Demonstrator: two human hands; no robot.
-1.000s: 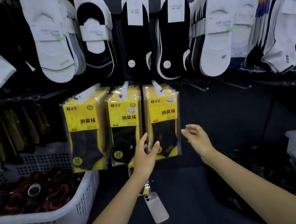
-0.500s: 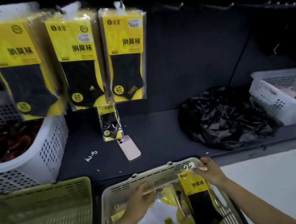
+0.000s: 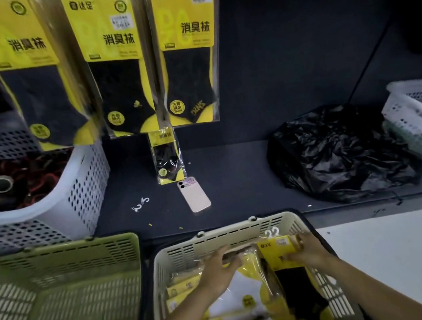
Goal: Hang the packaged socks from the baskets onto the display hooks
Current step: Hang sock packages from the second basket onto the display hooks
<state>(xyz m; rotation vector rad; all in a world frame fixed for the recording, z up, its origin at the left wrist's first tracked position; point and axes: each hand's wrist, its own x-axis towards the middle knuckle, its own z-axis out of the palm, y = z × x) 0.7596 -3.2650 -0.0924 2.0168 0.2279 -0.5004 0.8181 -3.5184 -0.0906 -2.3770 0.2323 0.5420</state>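
Note:
A cream basket (image 3: 243,232) low in the middle holds several yellow sock packs. My right hand (image 3: 306,250) grips the top of one yellow pack with a black sock (image 3: 285,263), standing at the basket's right side, white hooks on its top edge. My left hand (image 3: 218,271) reaches into the basket and closes on the top edge of another pack (image 3: 236,251). Three bunches of the same yellow packs hang on hooks above: left (image 3: 22,63), middle (image 3: 113,60), right (image 3: 187,47).
An empty green basket (image 3: 60,287) sits left of the cream one. On the dark shelf (image 3: 236,199) lie a pink phone (image 3: 194,194), a small sock pack (image 3: 166,156), a black plastic bag (image 3: 338,154), and white baskets at the left (image 3: 80,193) and right (image 3: 419,121).
My view dropped from the hanging display to the baskets. Both hands left the hung packs and went down into the cream basket, where each took hold of a pack.

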